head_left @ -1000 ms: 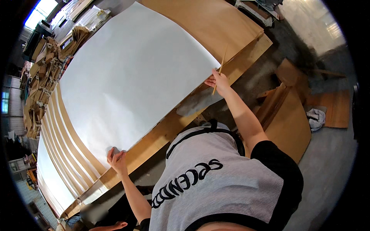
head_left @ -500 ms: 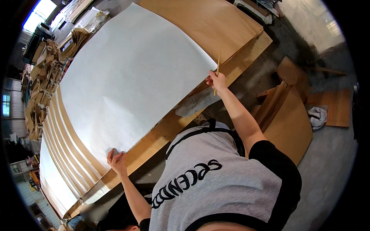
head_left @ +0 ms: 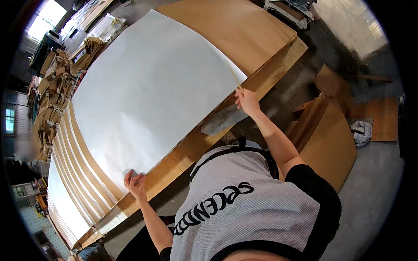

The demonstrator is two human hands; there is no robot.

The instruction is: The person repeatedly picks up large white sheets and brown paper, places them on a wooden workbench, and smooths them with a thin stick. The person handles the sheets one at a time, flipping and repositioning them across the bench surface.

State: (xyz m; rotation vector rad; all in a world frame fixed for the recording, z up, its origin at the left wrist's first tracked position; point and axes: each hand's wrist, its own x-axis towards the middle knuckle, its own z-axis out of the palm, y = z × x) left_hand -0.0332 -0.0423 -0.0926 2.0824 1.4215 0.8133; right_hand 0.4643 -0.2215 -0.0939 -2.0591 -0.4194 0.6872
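A large white paper sheet [head_left: 143, 91] lies over brown paper [head_left: 244, 35] on a long, low wooden platform [head_left: 174, 167]. At the near left corner of the sheet, the curled fingers of my left hand [head_left: 136, 186] pinch its edge; a small grey patch beside the fingertips is unclear. My right hand [head_left: 248, 102] is closed around a thin wooden stick [head_left: 236, 78], near the sheet's right corner. The stick points up and left across the sheet's edge, slightly blurred. Whether the right fingers touch the paper is hard to tell.
Left of the sheet, staggered white and brown strips [head_left: 87, 169] fan out. Bundled cardboard pieces [head_left: 56, 87] are heaped along the far left side. To my right stand brown boards [head_left: 331, 139], with a grey cloth [head_left: 361, 132] on the floor beside them.
The stick in my right hand has swung from nearly upright to a left-leaning slant, and that hand has lowered slightly. My left hand stays at the sheet's corner.
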